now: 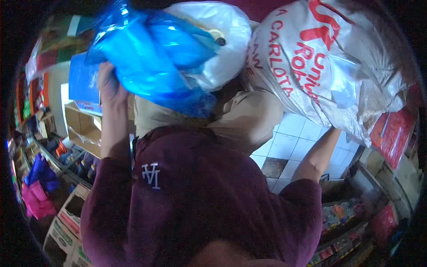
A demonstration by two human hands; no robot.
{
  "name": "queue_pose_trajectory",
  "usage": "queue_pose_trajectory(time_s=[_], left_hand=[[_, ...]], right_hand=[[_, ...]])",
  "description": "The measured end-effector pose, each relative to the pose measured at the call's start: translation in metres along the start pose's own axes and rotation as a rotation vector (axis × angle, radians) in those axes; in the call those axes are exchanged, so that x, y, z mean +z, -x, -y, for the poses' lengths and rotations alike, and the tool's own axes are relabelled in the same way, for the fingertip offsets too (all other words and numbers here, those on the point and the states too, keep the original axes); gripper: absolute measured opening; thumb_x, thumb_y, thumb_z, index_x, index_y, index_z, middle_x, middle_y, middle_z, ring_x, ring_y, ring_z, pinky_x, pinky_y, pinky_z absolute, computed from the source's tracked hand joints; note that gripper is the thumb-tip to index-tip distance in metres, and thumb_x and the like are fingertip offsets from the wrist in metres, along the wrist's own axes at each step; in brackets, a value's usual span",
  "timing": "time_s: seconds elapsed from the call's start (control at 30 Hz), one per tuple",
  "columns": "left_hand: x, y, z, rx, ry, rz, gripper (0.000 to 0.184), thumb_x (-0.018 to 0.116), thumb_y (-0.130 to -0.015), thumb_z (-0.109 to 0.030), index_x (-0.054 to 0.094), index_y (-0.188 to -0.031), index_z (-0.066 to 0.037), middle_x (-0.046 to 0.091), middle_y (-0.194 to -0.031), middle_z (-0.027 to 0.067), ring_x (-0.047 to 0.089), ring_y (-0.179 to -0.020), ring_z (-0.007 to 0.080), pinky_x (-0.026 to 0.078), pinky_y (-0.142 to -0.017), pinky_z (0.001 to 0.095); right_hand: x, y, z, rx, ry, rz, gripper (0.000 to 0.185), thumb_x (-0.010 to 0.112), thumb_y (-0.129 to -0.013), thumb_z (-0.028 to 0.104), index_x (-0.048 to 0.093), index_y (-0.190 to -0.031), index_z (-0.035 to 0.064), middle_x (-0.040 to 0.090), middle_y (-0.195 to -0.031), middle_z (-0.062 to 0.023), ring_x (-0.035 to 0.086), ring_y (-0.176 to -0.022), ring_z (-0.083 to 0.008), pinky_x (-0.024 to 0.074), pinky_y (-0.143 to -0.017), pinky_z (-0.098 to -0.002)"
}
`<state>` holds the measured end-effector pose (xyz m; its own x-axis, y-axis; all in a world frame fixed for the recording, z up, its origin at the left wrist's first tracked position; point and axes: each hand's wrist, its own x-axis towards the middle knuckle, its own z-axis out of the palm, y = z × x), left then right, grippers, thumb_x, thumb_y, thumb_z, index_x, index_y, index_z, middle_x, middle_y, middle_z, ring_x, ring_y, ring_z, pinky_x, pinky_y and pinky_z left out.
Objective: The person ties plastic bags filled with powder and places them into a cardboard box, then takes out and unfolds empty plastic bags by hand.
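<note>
At the upper left, my left hand [109, 82] has its fingers closed on the edge of a shiny blue plastic bag [151, 58]. A white plastic bag [235, 49] lies behind and to the right of the blue one, with a small dark round thing [220, 41] between them. The large white woven sack [302, 58] with red lettering fills the upper right. My right forearm reaches up to the sack's lower edge, and the sack hides my right hand.
Cardboard boxes [82, 124] and a blue box [83, 82] stand at the left. Red plastic packaging [393, 135] is at the far right. Shelves with goods line both sides above a white tiled floor [283, 144]. Pink and purple items [38, 198] lie lower left.
</note>
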<state>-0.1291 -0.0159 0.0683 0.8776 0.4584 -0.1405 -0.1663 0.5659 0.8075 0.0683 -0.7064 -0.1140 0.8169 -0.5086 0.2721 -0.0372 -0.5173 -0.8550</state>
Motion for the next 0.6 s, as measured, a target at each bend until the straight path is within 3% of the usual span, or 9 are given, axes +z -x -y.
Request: queue_pose_trajectory(time_s=[0.17, 0.23, 0.3, 0.33, 0.37, 0.4, 0.47, 0.57, 0.6], left_hand=[[0.007, 0.014, 0.012, -0.14, 0.304, 0.171, 0.036, 0.055, -0.079, -0.01, 0.052, -0.114, -0.002, 0.058, -0.108, 0.0117, 0.057, -0.098, 0.0227, 0.045, -0.088, 0.0368], [-0.001, 0.017, 0.02, -0.248, 0.506, 0.327, 0.039, 0.057, -0.08, -0.018, 0.051, -0.115, -0.002, 0.057, -0.111, 0.0135, 0.057, -0.1, 0.0245, 0.046, -0.088, 0.0386], [-0.009, 0.019, 0.028, -0.33, 0.693, 0.489, 0.044, 0.058, -0.08, -0.027, 0.051, -0.115, -0.001, 0.057, -0.112, 0.0147, 0.057, -0.1, 0.0259, 0.047, -0.087, 0.0396], [-0.016, 0.019, 0.032, -0.329, 0.681, 0.491, 0.044, 0.057, -0.08, -0.029, 0.052, -0.114, -0.001, 0.057, -0.111, 0.0149, 0.057, -0.099, 0.0257, 0.047, -0.086, 0.0394], [-0.021, 0.021, 0.035, -0.333, 0.669, 0.491, 0.044, 0.056, -0.08, -0.03, 0.053, -0.113, 0.0, 0.058, -0.11, 0.015, 0.058, -0.098, 0.0256, 0.048, -0.085, 0.0391], [-0.021, 0.019, 0.037, -0.272, 0.502, 0.123, 0.041, 0.052, -0.082, -0.03, 0.053, -0.111, -0.001, 0.058, -0.108, 0.0155, 0.059, -0.096, 0.0258, 0.048, -0.085, 0.0393], [-0.067, 0.01, 0.058, -0.478, 0.608, 0.408, 0.039, 0.048, -0.082, -0.028, 0.054, -0.11, -0.002, 0.059, -0.106, 0.0156, 0.059, -0.094, 0.0256, 0.049, -0.083, 0.0393], [-0.048, 0.032, 0.031, -0.343, 0.413, 0.131, 0.037, 0.048, -0.082, -0.026, 0.054, -0.11, -0.002, 0.06, -0.105, 0.0149, 0.06, -0.092, 0.0253, 0.05, -0.081, 0.038], [-0.069, 0.029, 0.028, -0.338, 0.679, 0.616, 0.035, 0.048, -0.083, -0.024, 0.054, -0.109, -0.001, 0.06, -0.104, 0.014, 0.06, -0.091, 0.0242, 0.049, -0.081, 0.0369]], right_hand=[[-0.034, 0.009, 0.014, -0.138, 0.103, -0.047, 0.052, 0.061, -0.08, 0.011, 0.038, -0.124, -0.0037, 0.053, -0.112, -0.0186, 0.055, -0.098, -0.0253, 0.0455, -0.083, -0.0403], [-0.025, 0.087, 0.136, -0.037, -0.083, -0.399, 0.058, 0.064, -0.08, 0.016, 0.035, -0.124, -0.0085, 0.051, -0.114, -0.0212, 0.053, -0.099, -0.0248, 0.0442, -0.084, -0.0365], [-0.033, 0.133, 0.184, -0.056, -0.088, -0.49, 0.059, 0.064, -0.08, 0.018, 0.036, -0.124, -0.0083, 0.05, -0.115, -0.0216, 0.053, -0.099, -0.0251, 0.0436, -0.084, -0.0351], [-0.031, 0.155, 0.206, -0.142, -0.068, -0.445, 0.051, 0.057, -0.084, 0.013, 0.034, -0.124, -0.0075, 0.049, -0.113, -0.0187, 0.051, -0.098, -0.0245, 0.0446, -0.08, -0.0364], [-0.026, 0.176, 0.227, -0.172, -0.114, -0.35, 0.048, 0.058, -0.084, 0.012, 0.037, -0.123, -0.0059, 0.05, -0.113, -0.0181, 0.051, -0.099, -0.0245, 0.044, -0.082, -0.0355], [-0.016, 0.198, 0.251, -0.199, -0.158, -0.254, 0.046, 0.058, -0.083, 0.011, 0.04, -0.123, -0.0043, 0.051, -0.112, -0.0174, 0.051, -0.1, -0.0245, 0.0434, -0.085, -0.0346], [0.021, 0.239, 0.291, -0.099, -0.318, 0.116, 0.041, 0.049, -0.089, 0.021, 0.042, -0.121, -0.0026, 0.051, -0.117, -0.0159, 0.051, -0.103, -0.0223, 0.0414, -0.087, -0.0346], [0.086, 0.304, 0.352, 0.012, -0.571, 0.821, 0.063, 0.05, -0.087, 0.044, 0.036, -0.13, -0.0007, 0.049, -0.123, -0.0155, 0.048, -0.112, -0.024, 0.0388, -0.091, -0.0353], [0.105, 0.32, 0.362, 0.127, -0.645, 1.07, 0.054, 0.053, -0.085, 0.024, 0.037, -0.131, 0.0012, 0.046, -0.126, -0.0156, 0.045, -0.115, -0.0244, 0.0333, -0.098, -0.0348]])
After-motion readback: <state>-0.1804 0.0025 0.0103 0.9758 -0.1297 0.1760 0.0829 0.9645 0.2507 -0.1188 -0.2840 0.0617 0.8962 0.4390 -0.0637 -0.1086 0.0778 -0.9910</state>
